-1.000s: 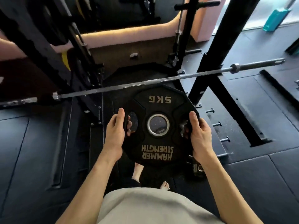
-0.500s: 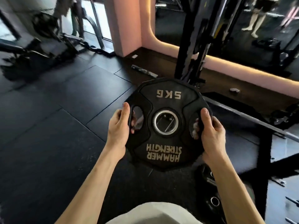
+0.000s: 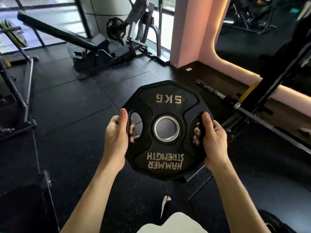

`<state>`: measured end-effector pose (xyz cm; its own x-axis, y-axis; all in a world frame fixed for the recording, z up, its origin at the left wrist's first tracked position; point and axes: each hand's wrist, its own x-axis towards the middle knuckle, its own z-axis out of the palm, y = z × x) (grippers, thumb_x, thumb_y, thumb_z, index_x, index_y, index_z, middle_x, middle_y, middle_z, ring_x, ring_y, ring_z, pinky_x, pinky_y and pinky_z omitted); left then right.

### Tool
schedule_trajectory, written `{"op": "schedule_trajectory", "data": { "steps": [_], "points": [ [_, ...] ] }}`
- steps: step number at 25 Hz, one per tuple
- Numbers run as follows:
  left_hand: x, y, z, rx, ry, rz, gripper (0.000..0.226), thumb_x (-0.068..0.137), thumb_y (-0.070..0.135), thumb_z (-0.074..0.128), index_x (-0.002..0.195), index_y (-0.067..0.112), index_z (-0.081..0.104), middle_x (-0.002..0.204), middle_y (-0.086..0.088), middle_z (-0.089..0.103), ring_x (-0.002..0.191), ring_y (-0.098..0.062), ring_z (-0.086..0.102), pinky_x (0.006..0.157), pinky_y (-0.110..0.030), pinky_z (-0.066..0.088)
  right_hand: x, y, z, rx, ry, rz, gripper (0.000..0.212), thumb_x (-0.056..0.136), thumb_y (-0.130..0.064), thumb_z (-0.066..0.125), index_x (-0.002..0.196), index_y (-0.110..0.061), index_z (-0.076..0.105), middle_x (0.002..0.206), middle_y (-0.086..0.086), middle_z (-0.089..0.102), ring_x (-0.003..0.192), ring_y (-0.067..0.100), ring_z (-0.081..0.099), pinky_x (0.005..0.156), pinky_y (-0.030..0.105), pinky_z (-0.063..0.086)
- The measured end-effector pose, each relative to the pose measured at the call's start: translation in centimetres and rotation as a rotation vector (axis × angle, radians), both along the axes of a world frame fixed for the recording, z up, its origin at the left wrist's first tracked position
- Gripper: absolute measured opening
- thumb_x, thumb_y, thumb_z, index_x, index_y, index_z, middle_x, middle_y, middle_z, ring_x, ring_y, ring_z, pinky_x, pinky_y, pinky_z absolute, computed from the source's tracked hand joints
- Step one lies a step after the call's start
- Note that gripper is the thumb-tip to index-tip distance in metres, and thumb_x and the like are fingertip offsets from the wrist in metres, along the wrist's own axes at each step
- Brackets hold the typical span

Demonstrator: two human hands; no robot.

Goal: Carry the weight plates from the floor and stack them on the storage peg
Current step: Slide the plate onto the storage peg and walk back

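One weight plate (image 3: pixel 167 130) is off the floor, left hand (image 3: pixel 116 137) and right hand (image 3: pixel 212 139) each curled through a handle slot; no storage peg in view, stacking outstanding.

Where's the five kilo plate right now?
Centre of the head view: the 5 kg plate is off the floor, held between left hand and right hand.

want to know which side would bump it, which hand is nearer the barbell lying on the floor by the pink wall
Right. The right hand grips the plate on the side nearest the barbell, which lies up and right of it. The left hand grips the plate's far side.
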<state>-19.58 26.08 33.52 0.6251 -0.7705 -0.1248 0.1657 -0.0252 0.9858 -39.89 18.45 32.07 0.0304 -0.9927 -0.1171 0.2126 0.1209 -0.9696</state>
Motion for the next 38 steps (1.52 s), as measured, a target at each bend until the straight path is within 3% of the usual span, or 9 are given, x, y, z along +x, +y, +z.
{"op": "schedule_trajectory", "data": {
  "steps": [6,10,17,29,35,38],
  "points": [
    [9.6,-6.4,-1.3,0.018,0.008,0.113,0.045,0.094,0.055,0.046,0.098,0.01,0.053,0.065,0.0,0.046,0.046,-0.006,0.04,0.043,-0.017,0.041,10.8,-8.8,-1.6,-0.002,-0.001,0.123,0.034,0.093,-0.046,0.059,0.077,-0.016,0.051,0.058,-0.001,0.053,0.045,0.01,0.045,0.04,0.021,0.039],
    [16.0,-14.1,-1.1,0.038,0.019,0.169,0.047,0.094,0.057,0.046,0.098,0.011,0.054,0.064,0.002,0.047,0.046,-0.006,0.04,0.048,-0.019,0.046,17.8,-17.4,-1.3,0.003,0.012,0.184,0.035,0.094,-0.043,0.057,0.08,-0.013,0.049,0.057,0.001,0.051,0.044,0.011,0.044,0.04,0.021,0.039],
    [25.6,-28.5,0.0,0.028,0.02,0.219,0.046,0.095,0.053,0.045,0.099,0.009,0.056,0.063,0.001,0.048,0.043,-0.006,0.04,0.044,-0.017,0.044,27.7,-32.1,0.1,0.002,0.027,0.217,0.036,0.092,-0.044,0.058,0.084,-0.009,0.05,0.057,0.002,0.052,0.045,0.013,0.045,0.042,0.021,0.042],
    [44.8,-60.5,-0.2,-0.004,0.002,-0.071,0.044,0.093,0.056,0.048,0.09,0.012,0.051,0.063,0.003,0.048,0.047,-0.006,0.041,0.045,-0.019,0.044,44.2,-58.5,-0.6,0.038,0.022,-0.057,0.038,0.093,-0.048,0.055,0.087,-0.011,0.049,0.058,0.0,0.05,0.044,0.012,0.043,0.043,0.024,0.039],
    [49.4,-78.2,-0.7,-0.026,0.023,-0.256,0.044,0.091,0.057,0.049,0.094,0.013,0.051,0.066,0.002,0.05,0.048,-0.003,0.044,0.044,-0.018,0.043,48.1,-72.9,-0.7,0.034,0.011,-0.223,0.046,0.082,-0.057,0.058,0.083,-0.011,0.049,0.058,-0.001,0.05,0.045,0.012,0.042,0.042,0.022,0.039],
    [50.6,-87.8,-1.4,-0.043,0.024,-0.329,0.044,0.093,0.057,0.048,0.095,0.013,0.051,0.066,0.003,0.051,0.048,-0.004,0.045,0.045,-0.019,0.043,49.0,-81.5,-1.5,0.028,0.021,-0.265,0.043,0.087,-0.055,0.057,0.082,-0.012,0.05,0.059,0.0,0.05,0.047,0.012,0.043,0.043,0.022,0.04]
  ]
}}
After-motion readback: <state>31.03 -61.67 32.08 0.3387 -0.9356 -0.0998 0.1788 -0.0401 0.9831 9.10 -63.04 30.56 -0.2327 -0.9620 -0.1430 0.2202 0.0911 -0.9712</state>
